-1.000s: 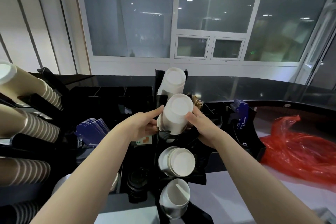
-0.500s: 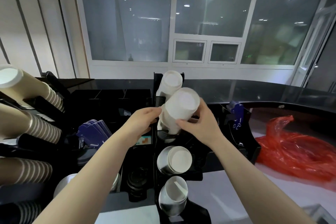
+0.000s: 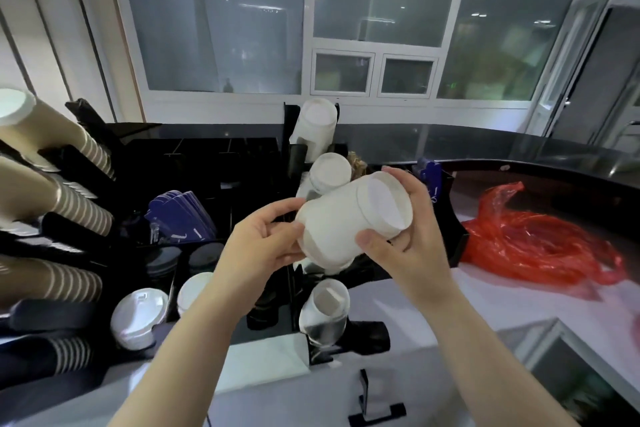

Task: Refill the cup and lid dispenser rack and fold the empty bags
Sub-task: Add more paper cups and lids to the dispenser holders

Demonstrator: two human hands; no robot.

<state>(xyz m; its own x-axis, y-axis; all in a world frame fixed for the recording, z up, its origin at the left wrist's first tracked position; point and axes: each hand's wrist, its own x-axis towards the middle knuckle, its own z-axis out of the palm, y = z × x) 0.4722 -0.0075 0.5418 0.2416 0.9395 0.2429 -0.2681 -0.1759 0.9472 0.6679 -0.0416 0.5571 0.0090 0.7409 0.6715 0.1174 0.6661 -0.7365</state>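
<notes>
Cups [image 3: 349, 218], plain white w/ no legible print, gripped by left hand [image 3: 263, 246] & right hand [image 3: 405, 239].

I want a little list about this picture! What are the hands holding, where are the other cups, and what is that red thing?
held thing: stack of white cups, tilted, base end toward the camera
left hand: grips the stack's left end
right hand: grips the stack's base end
black rack: more white cups stick out of its slots
brown ribbed cups: rows at far left
white lids: stacked low on the left
red plastic bag: crumpled on the counter at right, not folded
</notes>
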